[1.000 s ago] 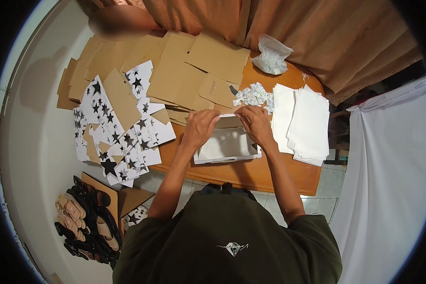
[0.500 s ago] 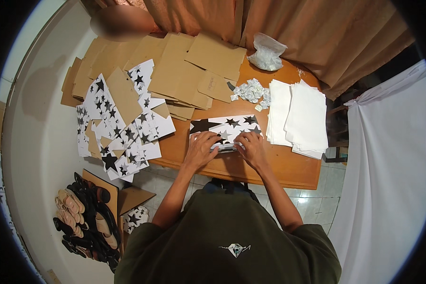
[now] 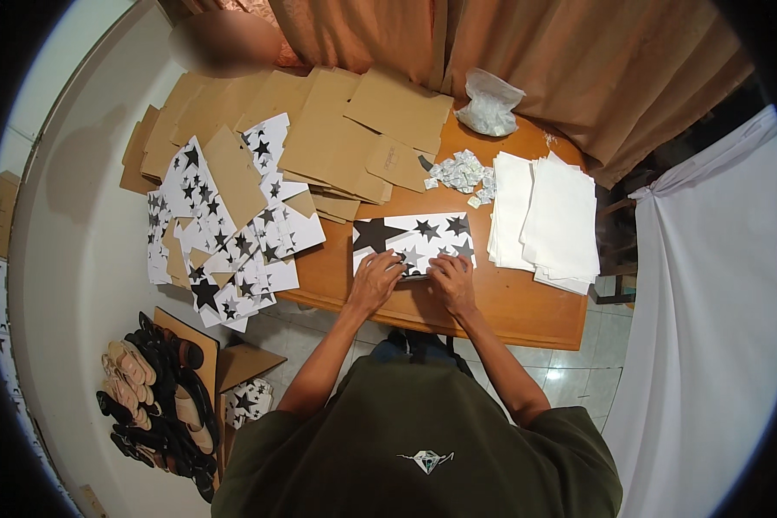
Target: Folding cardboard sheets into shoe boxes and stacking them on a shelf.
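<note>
A white cardboard box point(image 3: 445, 229) printed with black and grey stars sits near the front edge of the wooden table, its lid lying flat on top. My left hand point(image 3: 376, 281) grips the near edge of the box left of its middle, fingers bent over the lid. On the same edge, a little to the right, my right hand point(image 3: 451, 281) presses with curled fingers and thumb. The fingers hide most of the box's front side.
Flat brown cardboard pieces point(image 3: 319, 129) and star-printed sheets point(image 3: 268, 233) cover the table's left. Small white packets point(image 3: 462, 170), a clear plastic bag point(image 3: 490, 108) and white paper sheets point(image 3: 561, 220) lie behind and right. Sandals point(image 3: 186, 406) are piled at lower left.
The lid's near edge has come down, and the grey gap at the front is now closed. Both hands stay at that edge. The view has shifted slightly.
</note>
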A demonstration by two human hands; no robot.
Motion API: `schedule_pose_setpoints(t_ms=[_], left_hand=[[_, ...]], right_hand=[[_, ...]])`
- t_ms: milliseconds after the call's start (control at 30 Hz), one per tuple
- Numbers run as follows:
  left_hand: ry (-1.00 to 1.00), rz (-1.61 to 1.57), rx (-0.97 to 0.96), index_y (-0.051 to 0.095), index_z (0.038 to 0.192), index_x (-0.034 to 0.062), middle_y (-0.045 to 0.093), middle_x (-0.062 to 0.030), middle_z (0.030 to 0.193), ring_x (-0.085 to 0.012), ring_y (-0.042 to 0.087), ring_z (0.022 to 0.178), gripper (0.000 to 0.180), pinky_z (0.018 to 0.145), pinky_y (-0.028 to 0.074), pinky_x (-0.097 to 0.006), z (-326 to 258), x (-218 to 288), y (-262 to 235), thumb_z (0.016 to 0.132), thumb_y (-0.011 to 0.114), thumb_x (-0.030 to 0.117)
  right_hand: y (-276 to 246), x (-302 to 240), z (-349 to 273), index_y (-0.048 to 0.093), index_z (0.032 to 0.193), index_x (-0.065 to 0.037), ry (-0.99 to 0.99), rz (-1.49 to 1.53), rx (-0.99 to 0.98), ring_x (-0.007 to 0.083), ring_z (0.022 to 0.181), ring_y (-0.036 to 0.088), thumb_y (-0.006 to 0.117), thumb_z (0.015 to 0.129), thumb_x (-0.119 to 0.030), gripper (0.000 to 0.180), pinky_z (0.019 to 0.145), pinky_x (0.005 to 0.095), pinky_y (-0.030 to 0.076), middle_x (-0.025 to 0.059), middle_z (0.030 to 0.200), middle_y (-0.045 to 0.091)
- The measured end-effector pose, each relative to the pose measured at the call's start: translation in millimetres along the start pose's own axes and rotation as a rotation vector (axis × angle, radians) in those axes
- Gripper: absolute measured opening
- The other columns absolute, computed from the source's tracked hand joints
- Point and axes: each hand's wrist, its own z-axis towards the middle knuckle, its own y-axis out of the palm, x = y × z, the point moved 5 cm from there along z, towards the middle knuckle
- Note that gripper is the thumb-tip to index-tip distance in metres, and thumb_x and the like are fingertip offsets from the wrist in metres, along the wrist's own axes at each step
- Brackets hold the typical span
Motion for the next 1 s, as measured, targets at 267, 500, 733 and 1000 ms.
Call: schedule_pose_setpoints(t_ms=[267, 500, 733, 1000], left_hand=[[-0.014, -0.009, -0.025, 0.072, 0.111, 0.0098, 0.064, -0.0092, 0.126, -0.0270, 0.053, 0.131, 0.026, 0.109, 0.037, -0.048, -8, -2, 7, 0.085, 0.072, 0.012], [-0.017, -0.007, -0.006, 0.069, 0.116, 0.0108, 0.061, -0.0080, 0.128, -0.0236, 0.051, 0.135, 0.034, 0.113, 0.029, -0.056, -8, 6, 11, 0.084, 0.077, 0.018], [-0.051, -0.010, -0.023, 0.069, 0.114, 0.0114, 0.062, -0.0055, 0.127, -0.0218, 0.051, 0.135, 0.031, 0.113, 0.029, -0.056, -7, 2, 26, 0.084, 0.076, 0.014], [-0.001, 0.028, 0.004, 0.072, 0.110, 0.0116, 0.065, -0.0050, 0.121, -0.0204, 0.054, 0.131, 0.025, 0.111, 0.031, -0.054, -7, 0, 26, 0.086, 0.075, 0.017]], right_hand=[[6, -6, -6, 0.066, 0.108, -0.012, -0.010, 0.001, 0.021, 0.0260, 0.124, 0.054, 0.074, 0.079, -0.012, 0.030, 0.108, 0.0525, 0.035, 0.0052, 0.123, 0.063], [2, -16, -5, 0.068, 0.111, -0.011, -0.049, -0.071, 0.035, 0.0254, 0.124, 0.056, 0.077, 0.079, -0.013, 0.034, 0.107, 0.0523, 0.035, 0.0052, 0.126, 0.063], [11, -10, -6, 0.067, 0.113, -0.012, -0.091, -0.091, -0.010, 0.0243, 0.125, 0.055, 0.078, 0.075, -0.014, 0.040, 0.109, 0.0536, 0.034, 0.0052, 0.126, 0.062], [10, -12, -6, 0.067, 0.114, -0.011, -0.096, -0.035, -0.005, 0.0248, 0.125, 0.055, 0.067, 0.081, -0.009, 0.033, 0.109, 0.0534, 0.034, 0.0051, 0.126, 0.063]])
